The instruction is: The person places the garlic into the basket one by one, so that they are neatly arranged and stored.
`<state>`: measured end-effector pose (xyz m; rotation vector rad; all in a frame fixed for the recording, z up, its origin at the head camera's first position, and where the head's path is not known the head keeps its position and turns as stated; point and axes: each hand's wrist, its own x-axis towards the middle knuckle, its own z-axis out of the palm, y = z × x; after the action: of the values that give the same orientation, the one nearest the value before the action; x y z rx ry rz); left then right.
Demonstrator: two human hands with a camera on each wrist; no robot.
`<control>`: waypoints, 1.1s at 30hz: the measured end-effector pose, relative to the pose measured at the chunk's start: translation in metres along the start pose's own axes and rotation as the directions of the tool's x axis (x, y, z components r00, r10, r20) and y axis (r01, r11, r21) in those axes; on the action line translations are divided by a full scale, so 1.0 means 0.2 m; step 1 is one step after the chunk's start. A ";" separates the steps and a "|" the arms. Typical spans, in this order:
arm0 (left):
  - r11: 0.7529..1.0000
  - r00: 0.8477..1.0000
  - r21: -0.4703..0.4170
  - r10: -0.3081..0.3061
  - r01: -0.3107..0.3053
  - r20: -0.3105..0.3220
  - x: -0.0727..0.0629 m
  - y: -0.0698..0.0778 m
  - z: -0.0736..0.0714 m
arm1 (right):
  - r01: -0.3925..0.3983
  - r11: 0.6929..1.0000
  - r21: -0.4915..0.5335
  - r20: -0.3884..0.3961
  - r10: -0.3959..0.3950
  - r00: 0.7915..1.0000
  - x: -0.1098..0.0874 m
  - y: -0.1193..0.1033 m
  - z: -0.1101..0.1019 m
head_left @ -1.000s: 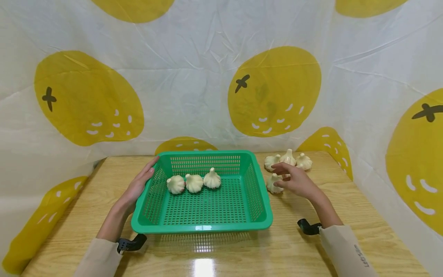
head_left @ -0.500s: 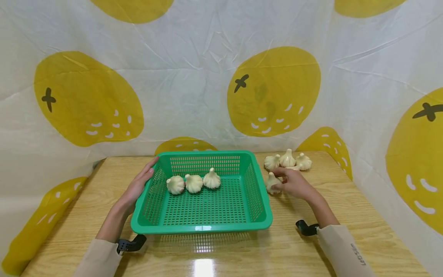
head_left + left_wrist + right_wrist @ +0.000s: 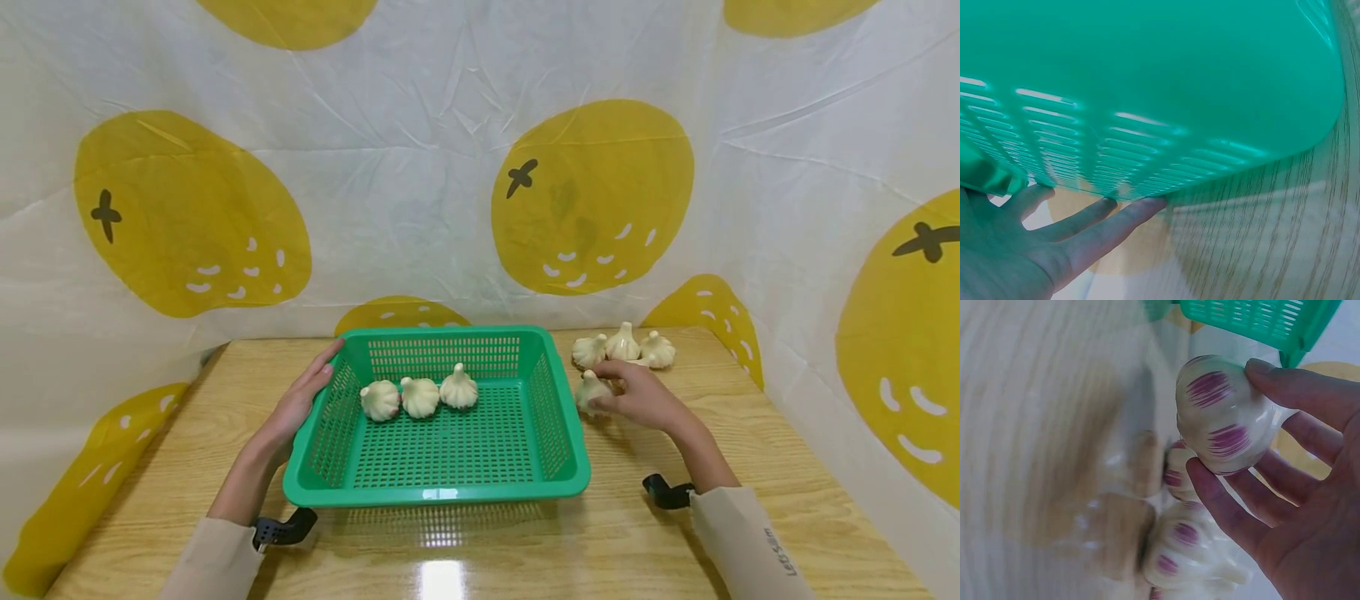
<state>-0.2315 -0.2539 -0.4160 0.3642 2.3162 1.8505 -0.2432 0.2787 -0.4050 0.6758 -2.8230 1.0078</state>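
Note:
In the head view a green basket holds three garlic bulbs in a row, one of them a garlic bulb with its stem upright. The left hand lies against the basket's left side, its straight fingers touching the slotted wall, as the left wrist view shows too. Just right of the basket, the right hand pinches a garlic bulb between thumb and fingers. Purple streaks mark that bulb in the right wrist view. Its stem points up in the head view.
Several more garlic bulbs cluster behind the right hand, among them a garlic bulb near the table's back edge. The wooden table carries everything. A white cloth with yellow fruit prints hangs behind it.
The right hand has moved slightly left, and its fingers have closed round the nearest bulb, which has tipped and shifted a little. The left hand and basket have stayed in place.

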 end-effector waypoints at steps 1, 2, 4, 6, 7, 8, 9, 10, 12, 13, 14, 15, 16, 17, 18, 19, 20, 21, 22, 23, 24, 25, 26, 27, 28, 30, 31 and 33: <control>1.000 1.000 0.003 0.001 -0.001 -0.001 0.00 0.00 0.00 | 0.001 1.000 0.003 -0.006 -0.001 1.000 0.00 -0.01 -0.01; 1.000 1.000 0.004 0.002 -0.002 -0.001 0.00 0.00 0.00 | 0.000 1.000 0.010 -0.011 0.000 1.000 -0.01 -0.02 -0.01; 1.000 1.000 -0.002 0.003 -0.003 0.001 0.00 0.00 0.00 | 0.000 1.000 0.020 -0.017 0.000 1.000 -0.01 -0.03 -0.03; 1.000 1.000 0.002 0.006 -0.006 0.000 0.00 0.00 0.00 | -0.007 0.999 0.036 -0.018 0.008 1.000 -0.01 -0.04 -0.04; 1.000 1.000 0.003 0.007 -0.007 -0.001 0.00 0.00 0.00 | -0.010 0.999 0.046 -0.017 0.010 1.000 -0.02 -0.05 -0.05; 1.000 1.000 0.002 0.007 -0.007 -0.001 0.00 0.00 0.00 | -0.009 0.998 0.054 -0.019 0.010 1.000 -0.02 -0.06 -0.05; 1.000 1.000 0.002 0.008 -0.008 -0.002 0.00 0.00 0.00 | -0.006 0.998 0.059 -0.022 0.007 1.000 -0.02 -0.07 -0.06; 1.000 1.000 -0.003 0.008 -0.008 -0.001 0.00 0.00 0.00 | -0.002 0.998 0.059 -0.027 0.003 1.000 -0.02 -0.07 -0.06; 1.000 1.000 -0.005 0.006 -0.006 0.000 0.00 0.00 0.00 | 0.003 0.998 0.062 -0.037 -0.001 0.999 -0.02 -0.09 -0.07; 1.000 1.000 -0.008 0.005 -0.005 0.002 0.00 0.00 0.00 | 0.006 0.998 0.064 -0.043 -0.003 0.999 -0.02 -0.09 -0.08; 1.000 1.000 -0.009 0.005 -0.005 0.002 0.00 0.00 0.00 | 0.007 0.998 0.066 -0.049 -0.003 0.999 -0.02 -0.10 -0.08; 1.000 1.000 -0.012 0.006 -0.006 0.003 0.00 0.00 0.00 | 0.007 0.998 0.065 -0.055 -0.003 0.998 -0.02 -0.10 -0.09; 1.000 1.000 -0.013 0.006 -0.006 0.004 0.00 0.00 0.00 | 0.005 0.998 0.064 -0.063 -0.001 0.998 -0.03 -0.11 -0.10; 1.000 1.000 -0.009 0.006 -0.006 0.003 0.01 0.00 0.00 | 0.004 0.998 0.064 -0.068 0.000 0.998 -0.03 -0.12 -0.10; 1.000 1.000 -0.009 0.008 -0.008 0.004 0.01 0.00 0.00 | 0.003 0.998 0.061 -0.075 0.001 0.997 -0.03 -0.13 -0.11; 1.000 1.000 -0.007 0.009 -0.009 0.003 0.00 0.00 0.00 | 0.004 0.998 0.056 -0.079 0.001 0.997 -0.03 -0.14 -0.11; 1.000 1.000 -0.003 0.011 -0.011 0.001 0.00 0.00 0.00 | 0.003 0.999 0.048 -0.083 0.001 0.997 -0.03 -0.15 -0.12; 1.000 1.000 -0.005 0.012 -0.012 0.002 0.00 0.00 0.00 | 0.004 0.999 0.040 -0.085 -0.001 0.996 -0.03 -0.15 -0.13; 1.000 1.000 -0.004 0.011 -0.011 0.002 0.00 0.00 0.00 | 0.006 0.999 0.036 -0.087 -0.002 0.996 -0.04 -0.16 -0.13; 1.000 1.000 -0.001 0.013 -0.013 0.001 0.00 0.00 0.00 | 0.009 0.999 0.033 -0.087 -0.006 0.996 -0.04 -0.17 -0.13; 1.000 1.000 0.000 0.013 -0.013 0.002 0.00 0.00 0.00 | 0.013 0.999 0.032 -0.089 -0.010 0.996 -0.04 -0.17 -0.14; 1.000 1.000 -0.001 0.013 -0.013 0.003 0.00 0.00 0.00 | 0.015 0.999 0.032 -0.089 -0.012 0.996 -0.04 -0.18 -0.14; 1.000 1.000 0.000 0.013 -0.013 0.002 0.00 0.00 0.00 | 0.015 0.999 0.032 -0.092 -0.012 0.996 -0.04 -0.18 -0.15; 1.000 1.000 0.000 0.013 -0.013 0.002 0.00 0.00 0.00 | 0.017 0.999 0.032 -0.095 -0.014 0.995 -0.04 -0.19 -0.15; 1.000 1.000 0.003 0.013 -0.013 0.001 0.00 0.00 0.00 | 0.020 0.999 0.031 -0.098 -0.017 0.995 -0.05 -0.19 -0.15; 1.000 1.000 0.003 0.013 -0.013 0.002 0.00 0.00 0.00 | 0.024 0.999 0.025 -0.108 -0.021 0.994 -0.05 -0.20 -0.15; 1.000 1.000 -0.005 0.009 -0.009 0.007 0.00 0.00 0.00 | 0.026 0.999 0.022 -0.113 -0.023 0.993 -0.05 -0.20 -0.15; 1.000 1.000 -0.011 0.002 -0.002 0.012 0.00 0.00 0.00 | 0.039 0.999 0.018 -0.127 -0.036 0.991 -0.04 -0.20 -0.15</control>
<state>-0.2314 -0.2539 -0.4151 0.3748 2.2981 1.8561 -0.2204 0.2726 -0.3596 0.6401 -2.6852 1.0361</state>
